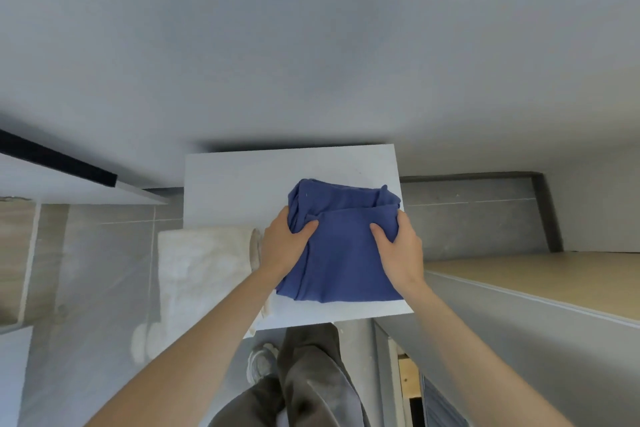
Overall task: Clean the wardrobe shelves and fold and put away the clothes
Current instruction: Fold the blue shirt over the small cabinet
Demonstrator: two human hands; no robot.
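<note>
A folded blue garment [341, 253] lies on a white board-like surface [239, 184] in front of me, towards its right side. My left hand [280, 243] grips the garment's left edge, thumb on top and fingers curled under the fold. My right hand [398, 250] grips its right edge the same way. Both forearms reach in from the bottom of the frame.
A white cloth or towel [204, 263] hangs off the left of the white surface. The wardrobe top [571, 281], beige with a grey side, runs along the right. Below are a grey tiled floor [104, 270], my grey trousers [311, 374] and a shoe [261, 362].
</note>
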